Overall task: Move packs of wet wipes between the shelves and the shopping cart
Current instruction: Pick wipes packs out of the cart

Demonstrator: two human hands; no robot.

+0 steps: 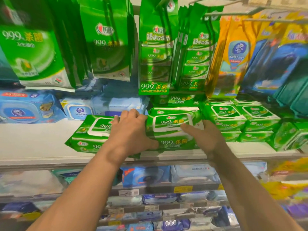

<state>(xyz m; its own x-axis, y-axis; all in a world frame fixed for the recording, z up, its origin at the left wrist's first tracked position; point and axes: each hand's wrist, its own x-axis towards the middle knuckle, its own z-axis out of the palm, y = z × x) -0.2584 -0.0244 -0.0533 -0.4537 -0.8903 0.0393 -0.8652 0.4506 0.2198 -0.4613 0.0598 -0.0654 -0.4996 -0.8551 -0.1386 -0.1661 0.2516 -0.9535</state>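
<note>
The green pack of wet wipes [173, 130] lies on the white shelf [33, 140], just beside a second green pack [90, 132] to its left. It looks soft and fairly heavy, with slick film wrapping, so taking it by both ends seems safest. Both arms reach forward. The left hand [131, 130] curls over the pack's left end, thumb underneath; the right hand [205, 135] clasps its right end, thumb on top.
</note>
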